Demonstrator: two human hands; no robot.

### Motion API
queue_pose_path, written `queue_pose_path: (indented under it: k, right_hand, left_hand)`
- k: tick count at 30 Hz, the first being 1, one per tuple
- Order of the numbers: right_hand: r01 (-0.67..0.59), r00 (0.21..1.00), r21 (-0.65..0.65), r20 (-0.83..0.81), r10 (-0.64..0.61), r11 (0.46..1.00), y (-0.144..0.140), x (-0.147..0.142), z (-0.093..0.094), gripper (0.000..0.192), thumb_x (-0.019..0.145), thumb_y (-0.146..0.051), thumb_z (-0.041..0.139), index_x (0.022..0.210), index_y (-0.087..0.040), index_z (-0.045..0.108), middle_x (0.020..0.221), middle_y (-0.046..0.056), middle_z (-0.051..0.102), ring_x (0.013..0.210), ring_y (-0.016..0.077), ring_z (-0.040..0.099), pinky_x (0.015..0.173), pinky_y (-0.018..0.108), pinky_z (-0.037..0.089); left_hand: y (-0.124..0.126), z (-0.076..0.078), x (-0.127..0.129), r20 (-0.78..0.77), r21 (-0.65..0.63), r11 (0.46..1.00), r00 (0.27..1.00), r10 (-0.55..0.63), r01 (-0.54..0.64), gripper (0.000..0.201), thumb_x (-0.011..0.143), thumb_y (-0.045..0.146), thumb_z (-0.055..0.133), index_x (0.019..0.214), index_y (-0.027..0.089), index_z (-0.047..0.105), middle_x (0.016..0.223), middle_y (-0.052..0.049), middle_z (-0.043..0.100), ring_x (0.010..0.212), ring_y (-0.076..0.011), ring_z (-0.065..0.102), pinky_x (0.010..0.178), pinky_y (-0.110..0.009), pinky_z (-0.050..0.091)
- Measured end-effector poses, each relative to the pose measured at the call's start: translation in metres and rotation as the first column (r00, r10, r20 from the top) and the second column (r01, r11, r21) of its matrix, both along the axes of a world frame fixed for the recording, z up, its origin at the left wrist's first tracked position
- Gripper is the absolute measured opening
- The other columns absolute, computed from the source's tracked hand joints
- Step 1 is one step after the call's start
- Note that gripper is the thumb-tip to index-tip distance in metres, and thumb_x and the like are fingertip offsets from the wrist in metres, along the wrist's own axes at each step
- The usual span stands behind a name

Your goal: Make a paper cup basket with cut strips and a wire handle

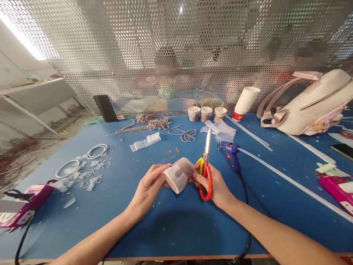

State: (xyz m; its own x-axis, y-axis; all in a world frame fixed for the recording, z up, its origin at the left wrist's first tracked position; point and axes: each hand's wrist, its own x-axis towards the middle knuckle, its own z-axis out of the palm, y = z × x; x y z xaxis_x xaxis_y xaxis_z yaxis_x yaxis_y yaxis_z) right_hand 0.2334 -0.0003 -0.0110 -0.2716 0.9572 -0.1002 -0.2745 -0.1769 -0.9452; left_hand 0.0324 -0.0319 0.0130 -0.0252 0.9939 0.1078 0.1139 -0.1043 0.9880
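Observation:
In front of me a paper cup, partly wound with thin brownish cord, is tilted on its side above the blue table. My left hand grips the cup near its rim, thumb and fingers closed on it. At the cup's other end is my right hand, wrapped round scissors with red and yellow handles. Their blades point away from me and look closed. Fingertips of the right hand also touch the cup's base. A blue glue gun lies right of the scissors, a glue stick in its back.
Three small cups stand by the perforated screen, beside a leaning cup stack and a pale backpack. Cord bundles, white strips, a phone and white rings with scraps lie leftward.

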Motion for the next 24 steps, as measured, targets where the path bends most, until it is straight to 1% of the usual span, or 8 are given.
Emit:
queue_pose_path:
  k: [2,5,10,14,17,19,22,24]
  right_hand:
    - [0.029,0.997,0.031,0.066,-0.031,0.999,0.0003,-0.0004,-0.0003,0.034,0.067,-0.041,0.074,0.087,-0.022,0.055,0.08,0.0,0.063,0.069,0.0175,0.064,0.073,0.033,0.052]
    - [0.053,0.987,0.083,0.145,-0.065,0.995,0.0009,-0.0006,0.0002,0.034,0.067,-0.042,0.074,0.087,-0.022,0.054,0.072,-0.001,0.06,0.07,0.0188,0.062,0.069,0.032,0.051]
    - [0.107,0.939,0.2,0.301,-0.165,0.974,0.0022,0.0005,0.0015,0.021,0.071,-0.035,0.065,0.083,-0.022,0.053,0.066,-0.001,0.056,0.061,0.0157,0.054,0.058,0.028,0.046]
    - [0.081,0.903,0.391,0.36,-0.233,0.917,0.0005,-0.0002,-0.0021,0.01,0.073,-0.025,0.057,0.082,-0.021,0.053,0.07,-0.001,0.055,0.056,0.0125,0.047,0.053,0.025,0.041]
    - [-0.013,0.87,0.541,0.421,-0.258,0.841,-0.0021,-0.0018,-0.0058,0.009,0.071,-0.016,0.053,0.079,-0.022,0.052,0.072,-0.001,0.055,0.057,0.0115,0.046,0.055,0.024,0.041]
    - [-0.055,0.855,0.581,0.448,-0.263,0.812,-0.0033,-0.0023,-0.0067,0.011,0.072,-0.014,0.054,0.08,-0.022,0.05,0.074,-0.001,0.056,0.06,0.0118,0.048,0.058,0.024,0.043]
    - [-0.058,0.851,0.563,0.46,-0.254,0.824,-0.0044,-0.0005,-0.0043,0.011,0.077,-0.02,0.056,0.082,-0.023,0.048,0.075,0.0,0.056,0.06,0.0124,0.049,0.059,0.025,0.045]
    - [-0.072,0.84,0.533,0.488,-0.237,0.843,-0.0048,0.0025,-0.0007,0.015,0.077,-0.024,0.06,0.082,-0.023,0.046,0.071,-0.001,0.054,0.058,0.0125,0.049,0.057,0.025,0.046]
  left_hand:
    - [-0.0008,0.0015,-0.0002,-0.04,0.007,1.0,0.999,0.015,-0.014,0.028,0.08,0.037,0.062,0.103,0.026,0.072,0.076,-0.001,0.061,0.06,-0.0139,0.057,0.062,-0.028,0.051]
    - [-0.002,0.0028,-0.0003,0.013,-0.116,0.993,0.999,0.029,-0.028,0.031,0.081,0.034,0.061,0.108,0.021,0.07,0.06,0.001,0.058,0.055,-0.0142,0.055,0.059,-0.028,0.048]
    - [-0.0014,0.0055,0.0013,0.328,-0.278,0.957,0.945,0.013,0.083,0.037,0.08,0.031,0.06,0.111,0.011,0.066,0.076,-0.008,0.068,0.069,-0.0215,0.064,0.065,-0.034,0.052]
    - [0.0007,0.0065,0.0032,0.441,-0.356,0.927,0.896,0.059,0.114,0.036,0.076,0.028,0.069,0.108,0.012,0.066,0.084,-0.01,0.071,0.072,-0.0201,0.066,0.07,-0.033,0.053]
    - [0.0021,0.0056,0.0029,0.49,-0.342,0.934,0.868,0.082,0.105,0.034,0.071,0.023,0.075,0.103,0.016,0.066,0.092,-0.008,0.072,0.082,-0.0192,0.067,0.077,-0.03,0.052]
    - [0.0026,0.0056,0.0017,0.504,-0.318,0.945,0.857,0.107,0.07,0.041,0.068,0.022,0.077,0.107,0.019,0.063,0.091,-0.006,0.072,0.084,-0.0192,0.067,0.08,-0.029,0.051]
    - [0.0023,0.0078,-0.0006,0.499,-0.263,0.964,0.851,0.163,-0.031,0.059,0.065,0.022,0.079,0.118,0.023,0.054,0.084,-0.002,0.073,0.081,-0.0169,0.067,0.079,-0.026,0.049]
    - [0.0017,0.0099,-0.0019,0.484,-0.219,0.97,0.851,0.204,-0.108,0.062,0.064,0.023,0.08,0.119,0.023,0.05,0.081,-0.001,0.074,0.08,-0.0159,0.067,0.077,-0.024,0.047]
